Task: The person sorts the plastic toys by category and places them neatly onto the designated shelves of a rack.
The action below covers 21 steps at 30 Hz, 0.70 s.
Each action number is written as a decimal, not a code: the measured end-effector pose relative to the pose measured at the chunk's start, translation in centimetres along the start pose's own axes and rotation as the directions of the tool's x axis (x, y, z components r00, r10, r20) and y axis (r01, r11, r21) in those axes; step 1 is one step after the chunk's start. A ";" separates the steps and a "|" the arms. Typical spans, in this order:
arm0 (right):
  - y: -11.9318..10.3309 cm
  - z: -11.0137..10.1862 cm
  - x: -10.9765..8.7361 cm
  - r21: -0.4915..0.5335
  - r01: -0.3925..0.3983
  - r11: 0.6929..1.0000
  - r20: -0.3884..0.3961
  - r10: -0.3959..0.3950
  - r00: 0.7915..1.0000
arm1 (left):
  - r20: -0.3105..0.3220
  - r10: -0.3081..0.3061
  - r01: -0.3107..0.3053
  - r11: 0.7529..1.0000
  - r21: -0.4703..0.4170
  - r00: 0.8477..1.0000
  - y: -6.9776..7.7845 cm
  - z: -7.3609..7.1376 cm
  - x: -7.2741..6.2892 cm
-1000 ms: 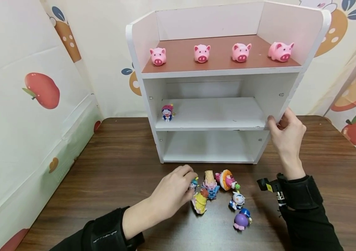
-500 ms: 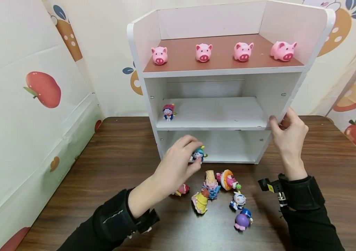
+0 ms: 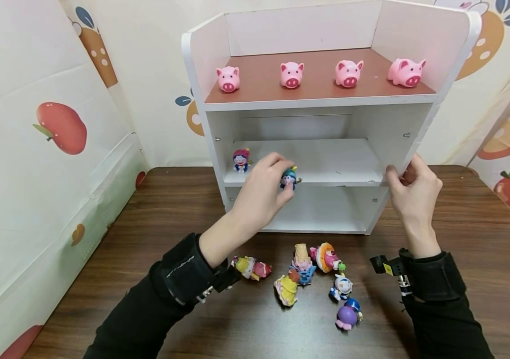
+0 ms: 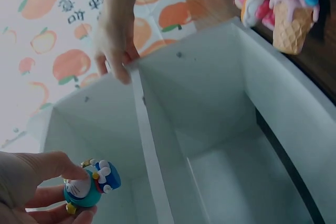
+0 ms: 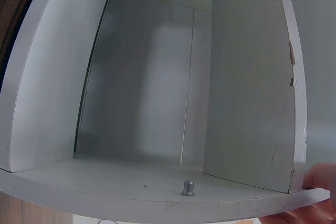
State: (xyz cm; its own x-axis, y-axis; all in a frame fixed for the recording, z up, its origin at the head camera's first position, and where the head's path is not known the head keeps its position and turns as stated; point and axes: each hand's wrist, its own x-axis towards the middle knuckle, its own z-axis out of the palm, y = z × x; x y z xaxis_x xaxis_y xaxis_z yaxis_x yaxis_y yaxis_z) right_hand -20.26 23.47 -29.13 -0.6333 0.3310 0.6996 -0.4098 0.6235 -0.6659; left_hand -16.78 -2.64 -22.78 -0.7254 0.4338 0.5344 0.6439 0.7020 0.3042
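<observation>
My left hand (image 3: 264, 189) pinches a small cartoon figurine (image 3: 289, 178) with a teal hat, held in front of the middle shelf's edge. In the left wrist view the figurine (image 4: 86, 186) lies sideways between thumb and fingers, its blue base outward. My right hand (image 3: 413, 194) grips the right side panel of the white shelf unit (image 3: 300, 185) at middle-shelf height. On the middle shelf's left end stands a figurine in a pink hat (image 3: 241, 160). In the right wrist view only part of the right hand (image 5: 315, 192) shows at the panel's edge.
Several pink pig figures (image 3: 291, 75) stand along the brown top shelf. On the wooden table (image 3: 169, 214) before the unit lie several figurines, among them a yellow-dressed one (image 3: 287, 288), an ice-cream-cone one (image 3: 301, 259) and a purple one (image 3: 347, 315). A metal shelf peg (image 5: 188, 188) juts from the side panel.
My left hand has lifted the teal-hatted figurine from the pile on the table up to the middle shelf's front. My right hand has stayed on the side panel.
</observation>
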 end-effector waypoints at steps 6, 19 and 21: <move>0.0 0.0 0.0 0.002 -0.004 1.000 0.002 0.004 1.000 | 0.012 -0.014 0.013 1.000 0.025 1.000 -0.7 0.4 1.9; 0.0 0.0 0.0 0.015 -0.003 1.000 0.004 0.003 1.000 | 0.077 -0.078 0.073 0.994 0.076 0.994 -1.8 1.7 4.6; 0.0 0.0 0.0 0.017 -0.006 1.000 0.003 0.006 1.000 | 0.090 -0.091 0.084 0.993 0.085 0.992 -1.9 1.8 4.8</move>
State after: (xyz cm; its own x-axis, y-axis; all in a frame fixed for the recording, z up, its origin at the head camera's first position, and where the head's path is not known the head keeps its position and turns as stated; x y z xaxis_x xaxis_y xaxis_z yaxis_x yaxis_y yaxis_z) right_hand -20.25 23.49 -29.18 -0.6379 0.3321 0.6948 -0.4172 0.6093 -0.6743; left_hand -21.98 -0.88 -22.23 -0.8001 0.4169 0.4313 0.5580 0.7813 0.2798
